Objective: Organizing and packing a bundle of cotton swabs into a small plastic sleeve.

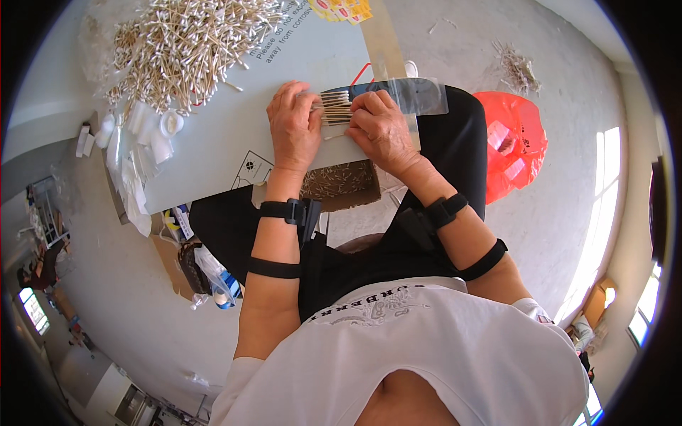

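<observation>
A flat row of cotton swabs lies crosswise between my hands near the table's right edge. My left hand is closed at the row's left end, thumb and fingers against the swab tips. At the other end, my right hand has its fingers curled in and pressed on the swabs; its fingertips are partly hidden. One loose swab lies just below the row. A clear plastic sleeve sticks out past the table edge, beyond my right hand.
A big heap of cotton swabs covers the table's far left, with clear plastic rolls below it. An open cardboard box of swabs sits over my lap. A red plastic bag and a swab pile are on the floor at right.
</observation>
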The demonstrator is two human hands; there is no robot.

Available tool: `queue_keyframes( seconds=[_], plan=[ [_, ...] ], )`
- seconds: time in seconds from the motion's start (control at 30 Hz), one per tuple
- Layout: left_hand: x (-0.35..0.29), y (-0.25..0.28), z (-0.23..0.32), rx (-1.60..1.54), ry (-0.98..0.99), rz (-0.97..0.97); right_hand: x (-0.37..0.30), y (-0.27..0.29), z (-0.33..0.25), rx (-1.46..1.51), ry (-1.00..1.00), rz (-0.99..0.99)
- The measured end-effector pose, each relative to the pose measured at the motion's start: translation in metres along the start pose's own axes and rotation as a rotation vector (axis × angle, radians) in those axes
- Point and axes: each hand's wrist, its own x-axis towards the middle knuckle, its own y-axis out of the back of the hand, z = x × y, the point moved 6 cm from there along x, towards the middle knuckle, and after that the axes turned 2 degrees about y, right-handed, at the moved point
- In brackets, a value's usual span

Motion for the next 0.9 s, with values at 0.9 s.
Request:
queue_keyframes(
  seconds=[0.9],
  plan=[
    [-0.01, -0.017, 0.009, -0.693, 0.298, 0.122, -0.003, -0.02, 0.016, 0.72, -0.396, 0.474]
  ],
)
